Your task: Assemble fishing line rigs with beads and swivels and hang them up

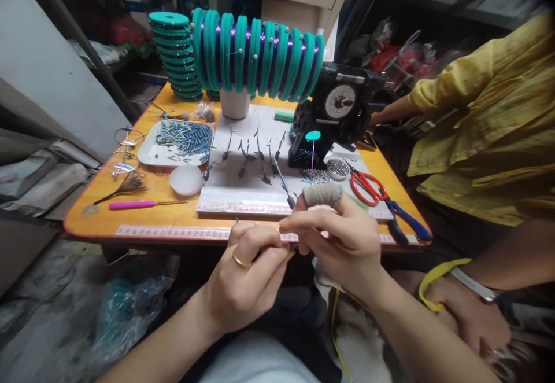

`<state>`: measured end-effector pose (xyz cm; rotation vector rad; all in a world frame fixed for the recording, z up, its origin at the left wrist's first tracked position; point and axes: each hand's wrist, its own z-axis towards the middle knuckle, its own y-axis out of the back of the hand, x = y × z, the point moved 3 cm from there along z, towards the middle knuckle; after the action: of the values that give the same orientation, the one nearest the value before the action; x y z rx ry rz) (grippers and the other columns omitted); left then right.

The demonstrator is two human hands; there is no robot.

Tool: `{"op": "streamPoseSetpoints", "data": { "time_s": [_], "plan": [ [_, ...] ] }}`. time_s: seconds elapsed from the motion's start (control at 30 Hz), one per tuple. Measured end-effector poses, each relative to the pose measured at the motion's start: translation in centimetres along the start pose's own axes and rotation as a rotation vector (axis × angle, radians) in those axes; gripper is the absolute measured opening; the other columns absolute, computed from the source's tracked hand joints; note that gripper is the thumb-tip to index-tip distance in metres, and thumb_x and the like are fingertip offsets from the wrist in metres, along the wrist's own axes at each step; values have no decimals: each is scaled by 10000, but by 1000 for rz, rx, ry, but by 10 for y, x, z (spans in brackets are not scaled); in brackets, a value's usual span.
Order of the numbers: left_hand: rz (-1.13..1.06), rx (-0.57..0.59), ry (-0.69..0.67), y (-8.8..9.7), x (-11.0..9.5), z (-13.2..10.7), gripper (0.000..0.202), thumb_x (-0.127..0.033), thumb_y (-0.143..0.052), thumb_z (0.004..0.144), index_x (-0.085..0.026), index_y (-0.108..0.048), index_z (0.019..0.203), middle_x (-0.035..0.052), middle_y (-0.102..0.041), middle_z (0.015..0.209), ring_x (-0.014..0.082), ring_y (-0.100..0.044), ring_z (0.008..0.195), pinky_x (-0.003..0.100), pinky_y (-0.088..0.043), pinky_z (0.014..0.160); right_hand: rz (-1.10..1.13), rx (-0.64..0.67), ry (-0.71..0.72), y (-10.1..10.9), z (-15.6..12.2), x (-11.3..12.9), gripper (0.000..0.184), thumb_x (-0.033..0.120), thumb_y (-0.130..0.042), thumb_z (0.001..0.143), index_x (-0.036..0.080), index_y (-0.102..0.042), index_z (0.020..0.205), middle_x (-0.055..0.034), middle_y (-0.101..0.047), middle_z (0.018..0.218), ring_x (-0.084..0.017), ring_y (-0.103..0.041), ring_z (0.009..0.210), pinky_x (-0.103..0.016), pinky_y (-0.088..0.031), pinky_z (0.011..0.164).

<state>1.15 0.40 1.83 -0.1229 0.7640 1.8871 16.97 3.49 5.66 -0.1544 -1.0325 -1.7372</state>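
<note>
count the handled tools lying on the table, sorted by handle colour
red-handled scissors: 1
blue-handled pliers: 1
pink-handled hook tool: 1
total: 3

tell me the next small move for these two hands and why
Probably steady the left hand and draw the right hand back a little, tensioning the beaded strand: both hands' fingertips pinch together at the table edge, and the strand runs from there onto the white board.
</note>
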Motion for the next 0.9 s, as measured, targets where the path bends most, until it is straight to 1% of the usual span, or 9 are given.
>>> {"op": "streamPoseSetpoints", "data": {
  "time_s": [0.13, 0.2, 0.33, 0.37, 0.43, 0.53, 0.73, 0.83, 0.9],
  "plan": [
    [71, 74, -178, -2, 1, -1, 202, 31, -611, 860, -115, -636, 996, 101, -716, 990, 161, -679, 905, 311, -470, 900, -97, -13, 16, -8, 8, 0, 122, 108, -656, 907, 183, -751, 893, -50, -646, 857, -114, -638, 710, -211, -523, 577],
    [7, 70, -127, -2, 3, -2, 193, 39, -609, 857, -114, -634, 971, 97, -732, 964, 161, -691, 895, 316, -470, 888, -129, -30, 69, -11, 4, 2, 132, 91, -654, 903, 183, -747, 919, -53, -663, 876, -119, -648, 735, -219, -538, 615],
    [-360, -8, 352, -3, 9, -8, 150, -10, -640, 856, -160, -632, 841, 49, -698, 886, 139, -671, 856, 254, -517, 788, -161, -218, 102, -8, -18, 6, 284, 8, -669, 844, 202, -700, 1049, -62, -698, 1021, -164, -676, 925, -277, -569, 788],
    [-465, -26, 479, -5, 10, -11, 137, -43, -642, 869, -169, -636, 815, 41, -687, 881, 134, -665, 854, 238, -522, 775, -141, -232, 29, -8, -25, 5, 270, 21, -677, 842, 205, -693, 1039, -59, -701, 1005, -166, -675, 912, -277, -567, 769],
    [-652, -67, 676, -9, 11, -19, 132, -105, -647, 894, -178, -644, 783, 26, -672, 874, 121, -655, 853, 214, -521, 777, -48, -135, -209, -12, -39, -1, 145, 111, -679, 876, 217, -702, 973, -36, -696, 884, -153, -660, 784, -259, -543, 655],
    [-855, -123, 824, -16, 11, -29, 124, -155, -661, 908, -187, -664, 788, 12, -660, 896, 103, -637, 868, 187, -507, 805, 160, 36, -519, -24, -56, -9, 81, 281, -689, 899, 241, -752, 931, -15, -662, 756, -132, -600, 637, -226, -480, 522],
    [-979, -140, 874, -23, 12, -36, 105, -158, -653, 923, -200, -686, 833, 8, -643, 944, 95, -621, 908, 185, -493, 853, 496, -30, -727, -45, -63, -13, 124, 294, -778, 819, 225, -785, 922, -24, -712, 757, -126, -626, 627, -215, -498, 543],
    [-950, -128, 850, -22, 11, -33, 105, -152, -653, 921, -196, -680, 829, 8, -644, 927, 94, -623, 892, 183, -498, 831, 572, -67, -687, -47, -60, -10, 56, 251, -753, 841, 198, -738, 841, -15, -722, 770, -115, -641, 624, -205, -513, 557],
    [-876, -111, 808, -20, 11, -29, 112, -138, -650, 916, -191, -672, 820, 8, -648, 915, 96, -629, 883, 185, -504, 815, 468, -67, -597, -43, -60, -7, 31, 206, -698, 885, 198, -706, 856, 1, -701, 767, -92, -605, 580, -188, -484, 521]
  ]
}}
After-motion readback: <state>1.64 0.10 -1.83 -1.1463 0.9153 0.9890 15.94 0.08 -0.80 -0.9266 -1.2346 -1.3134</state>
